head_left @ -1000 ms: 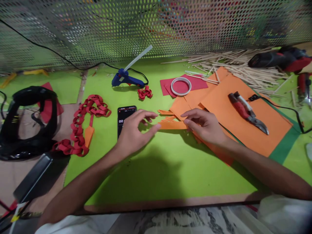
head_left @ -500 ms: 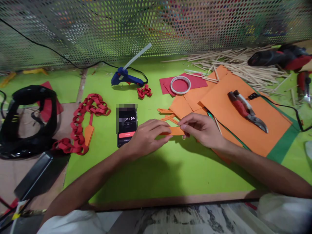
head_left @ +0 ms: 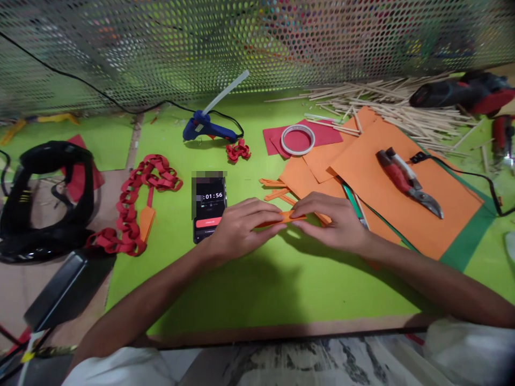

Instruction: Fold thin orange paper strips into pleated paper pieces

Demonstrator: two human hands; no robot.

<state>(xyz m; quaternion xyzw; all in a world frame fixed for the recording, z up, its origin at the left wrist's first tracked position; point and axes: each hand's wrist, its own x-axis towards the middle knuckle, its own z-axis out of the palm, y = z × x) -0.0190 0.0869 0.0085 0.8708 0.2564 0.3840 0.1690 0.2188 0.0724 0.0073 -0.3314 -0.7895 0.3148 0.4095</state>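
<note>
Room near the hands: bare green mat (head_left: 249, 284) runs open from the wrists to its front edge, clear strip also btwn phone (head_left: 210, 205) and red paper chain (head_left: 134, 206) on the left. Right side is crowded w/ orange sheets (head_left: 406, 182), pliers (head_left: 408, 182) lying on top. Back edge has glue gun (head_left: 207, 127), tape roll (head_left: 298, 140), stick pile (head_left: 386, 107) under the mesh wall. Left hand (head_left: 241, 228) and right hand (head_left: 333, 220) meet fingertip to fingertip, both pinching one orange paper strip (head_left: 286, 217), just above the mat, just right of the phone. Strip is narrow, flat-looking, mostly hidden by fingers; more cut strips lie just behind it.
</note>
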